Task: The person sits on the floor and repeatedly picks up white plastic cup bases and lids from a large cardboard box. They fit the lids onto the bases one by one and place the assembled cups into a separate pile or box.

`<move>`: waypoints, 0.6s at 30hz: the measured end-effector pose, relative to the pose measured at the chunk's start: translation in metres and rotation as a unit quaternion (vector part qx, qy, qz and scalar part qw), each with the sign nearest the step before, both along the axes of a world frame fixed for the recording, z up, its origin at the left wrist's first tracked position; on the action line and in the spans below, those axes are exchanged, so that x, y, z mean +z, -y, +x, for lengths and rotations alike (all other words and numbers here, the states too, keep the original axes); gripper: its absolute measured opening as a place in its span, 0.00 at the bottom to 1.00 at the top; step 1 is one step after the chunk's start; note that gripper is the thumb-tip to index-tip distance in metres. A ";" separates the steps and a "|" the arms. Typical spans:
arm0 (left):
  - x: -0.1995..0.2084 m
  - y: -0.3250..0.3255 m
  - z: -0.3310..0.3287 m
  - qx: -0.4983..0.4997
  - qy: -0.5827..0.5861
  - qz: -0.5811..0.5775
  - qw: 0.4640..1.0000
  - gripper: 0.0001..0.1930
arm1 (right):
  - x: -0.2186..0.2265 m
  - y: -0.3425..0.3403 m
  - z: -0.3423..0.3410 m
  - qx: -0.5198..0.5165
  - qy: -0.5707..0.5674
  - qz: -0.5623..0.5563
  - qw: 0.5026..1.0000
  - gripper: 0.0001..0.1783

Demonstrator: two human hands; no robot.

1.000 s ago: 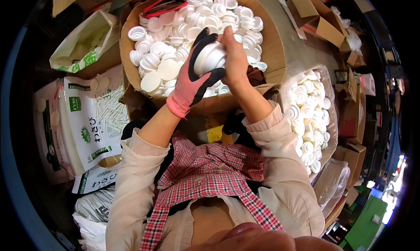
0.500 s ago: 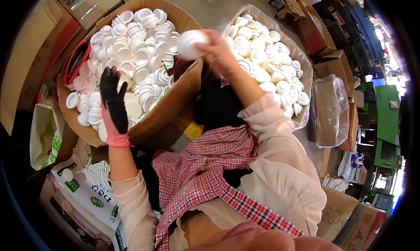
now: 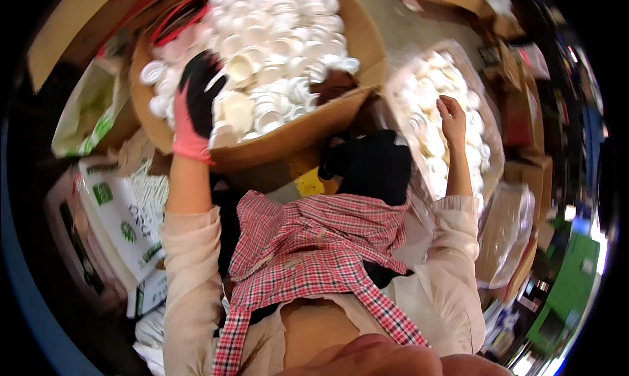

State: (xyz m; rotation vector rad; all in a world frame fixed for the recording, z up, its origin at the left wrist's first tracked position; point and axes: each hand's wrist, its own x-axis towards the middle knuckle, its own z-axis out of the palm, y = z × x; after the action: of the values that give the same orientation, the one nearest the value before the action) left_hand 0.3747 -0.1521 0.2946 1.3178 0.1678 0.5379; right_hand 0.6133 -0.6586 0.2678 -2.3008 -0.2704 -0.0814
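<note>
My left hand point(image 3: 198, 101), in a black-palmed pink glove, is over the near left part of a cardboard box point(image 3: 288, 132) heaped with round white plastic lids point(image 3: 282, 48). Its thumb stands apart from the fingers, with pale lids showing beside it. My bare right hand point(image 3: 452, 122) is above a second, plastic-lined box point(image 3: 493, 130) on the right, also filled with white lids point(image 3: 436, 81). The fingers there are loosely bent and slightly apart, and no lid shows in them. Some blur softens both heaps.
A red-rimmed item point(image 3: 180, 21) leans at the left box's far left edge. A brown piece point(image 3: 334, 86) lies near its right side. To the left are a white-green bag point(image 3: 92, 107) and printed sacks point(image 3: 121, 212). A plastic-wrapped carton point(image 3: 508, 228) stands at right.
My right hand has moved right, from between the boxes to above the right one, and the white lid has left it. My left hand stays over the left box. The whole view has shifted.
</note>
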 end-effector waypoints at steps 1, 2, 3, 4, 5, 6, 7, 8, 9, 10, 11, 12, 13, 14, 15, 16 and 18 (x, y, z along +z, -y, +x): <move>0.000 -0.001 0.001 0.005 0.005 0.004 1.000 0.20 | 0.013 -0.043 -0.002 0.101 -0.017 0.011 0.995 0.16; 0.003 -0.002 -0.001 0.018 0.006 0.004 1.000 0.20 | 0.030 -0.095 -0.011 0.174 -0.037 0.008 0.984 0.15; 0.009 -0.003 -0.003 0.027 0.009 0.003 1.000 0.19 | 0.038 -0.145 -0.027 0.243 -0.057 0.003 0.968 0.14; 0.015 -0.001 -0.003 0.048 0.003 -0.077 0.996 0.19 | 0.033 -0.183 -0.034 0.301 -0.095 -0.010 0.949 0.15; 0.015 -0.002 -0.003 0.052 0.015 -0.057 0.997 0.18 | 0.027 -0.221 -0.036 0.359 -0.133 -0.025 0.924 0.15; 0.020 -0.004 -0.008 0.074 0.011 -0.072 0.995 0.18 | 0.023 -0.264 -0.046 0.405 -0.111 -0.065 0.905 0.16; 0.023 -0.006 -0.010 0.091 0.007 -0.086 0.992 0.18 | 0.016 -0.300 -0.055 0.446 -0.089 -0.102 0.885 0.16; 0.022 -0.010 -0.016 0.093 0.036 -0.069 0.993 0.18 | 0.001 -0.332 -0.059 0.460 -0.036 -0.117 0.880 0.17; 0.022 -0.013 -0.018 0.102 0.038 -0.105 0.988 0.18 | -0.022 -0.360 -0.057 0.469 0.019 -0.131 0.873 0.19; 0.022 -0.016 -0.020 0.105 0.036 -0.074 0.991 0.18 | -0.044 -0.385 -0.055 0.413 0.031 -0.166 0.895 0.20; 0.020 -0.017 -0.023 0.107 0.031 -0.043 0.993 0.18 | -0.068 -0.408 -0.051 0.354 0.043 -0.199 0.913 0.22; 0.034 -0.012 -0.027 0.117 0.009 -0.072 0.991 0.17 | -0.087 -0.427 -0.048 0.294 0.047 -0.232 0.926 0.22; 0.036 -0.013 -0.029 0.129 -0.002 -0.079 0.988 0.17 | -0.107 -0.443 -0.042 0.292 0.032 -0.228 0.928 0.20; 0.036 -0.013 -0.029 0.123 -0.005 -0.071 0.990 0.17 | -0.124 -0.446 -0.029 0.280 0.016 -0.229 0.932 0.18; 0.036 -0.014 -0.029 0.115 -0.010 -0.063 0.991 0.17 | -0.135 -0.446 -0.018 0.266 -0.001 -0.229 0.936 0.17; 0.034 -0.015 -0.026 0.103 -0.009 -0.110 0.989 0.17 | -0.138 -0.443 -0.009 0.254 -0.007 -0.186 0.949 0.12; 0.026 -0.024 -0.038 0.127 0.007 -0.150 0.980 0.19 | -0.097 -0.456 -0.028 0.269 -0.090 -0.085 0.955 0.11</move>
State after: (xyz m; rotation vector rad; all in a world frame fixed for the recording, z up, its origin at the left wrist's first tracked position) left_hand 0.3371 -0.1276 0.3209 1.0027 0.3949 0.7087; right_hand 0.5857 -0.2030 0.1710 -2.3003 -0.8237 0.4396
